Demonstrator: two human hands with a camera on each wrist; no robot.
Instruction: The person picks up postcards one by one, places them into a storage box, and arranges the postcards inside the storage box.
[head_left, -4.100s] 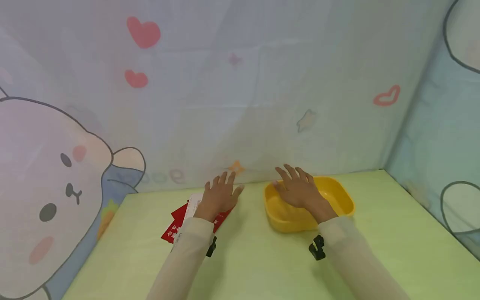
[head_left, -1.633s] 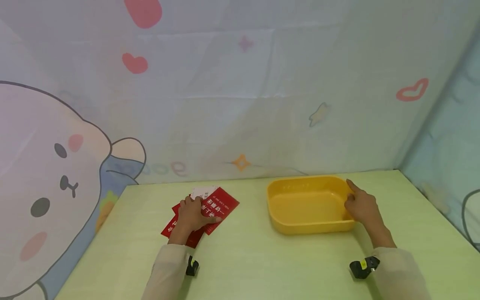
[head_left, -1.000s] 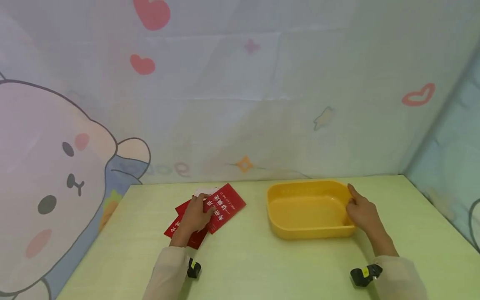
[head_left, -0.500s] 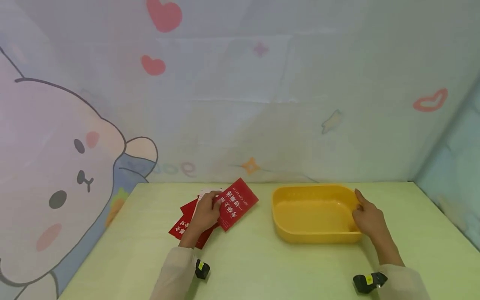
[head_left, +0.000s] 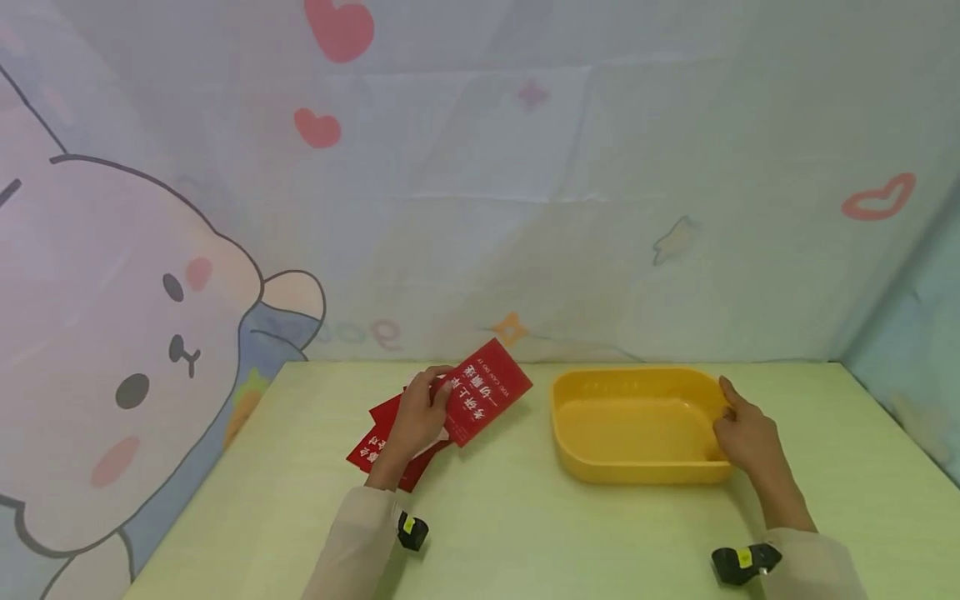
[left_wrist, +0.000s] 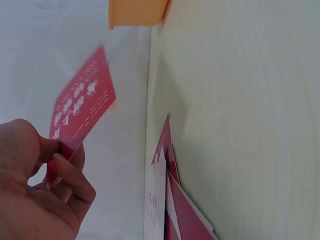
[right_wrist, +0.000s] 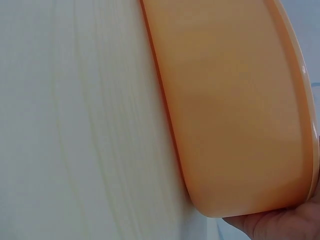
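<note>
From left hand's [head_left: 419,414] pinch juts a red card [head_left: 489,392]; right hand [head_left: 752,435] seemingly grips tray [head_left: 645,472].

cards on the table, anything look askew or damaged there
Askew, yes: the loose cards overlap at different angles instead of stacking squarely. No damage shows, though the left hand hides part of them in the head view.

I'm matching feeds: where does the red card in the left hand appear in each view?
Head: the red card, below centre, in the left hand.
Left wrist: red card, left of centre.
Right wrist: not in it.
Shared landmark: yellow tray, right of centre in head, top edge in left wrist, right side in right wrist.
</note>
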